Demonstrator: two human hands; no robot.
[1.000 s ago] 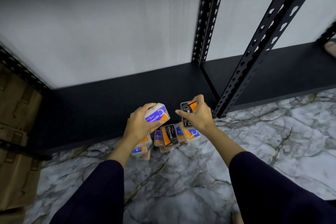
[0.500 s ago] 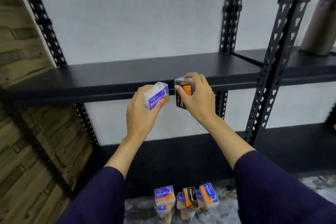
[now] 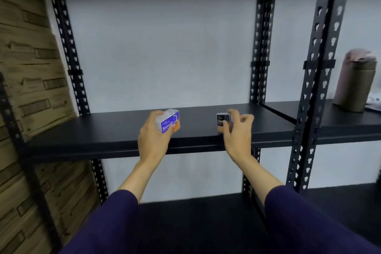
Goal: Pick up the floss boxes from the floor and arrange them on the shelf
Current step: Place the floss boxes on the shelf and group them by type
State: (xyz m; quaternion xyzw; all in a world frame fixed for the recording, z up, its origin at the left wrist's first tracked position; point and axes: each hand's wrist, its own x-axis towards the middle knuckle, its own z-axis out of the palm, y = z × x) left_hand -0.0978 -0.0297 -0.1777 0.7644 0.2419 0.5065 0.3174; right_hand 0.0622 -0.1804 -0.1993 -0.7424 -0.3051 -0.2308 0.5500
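Head view: my left hand grips the purple-orange floss box, my right hand grips the black-orange floss box at the black metal shelf; next, releasing both.

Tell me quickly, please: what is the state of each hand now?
Left hand: closed on the Smooth floss box.
Right hand: fingers on the Charcoal floss box standing at the shelf edge, holding it.

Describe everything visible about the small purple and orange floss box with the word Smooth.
The small purple and orange floss box is a clear plastic case with a white "Smooth" label. It is tilted, gripped from behind by the left hand, over the front part of the black metal shelf board. Whether it touches the board is unclear.
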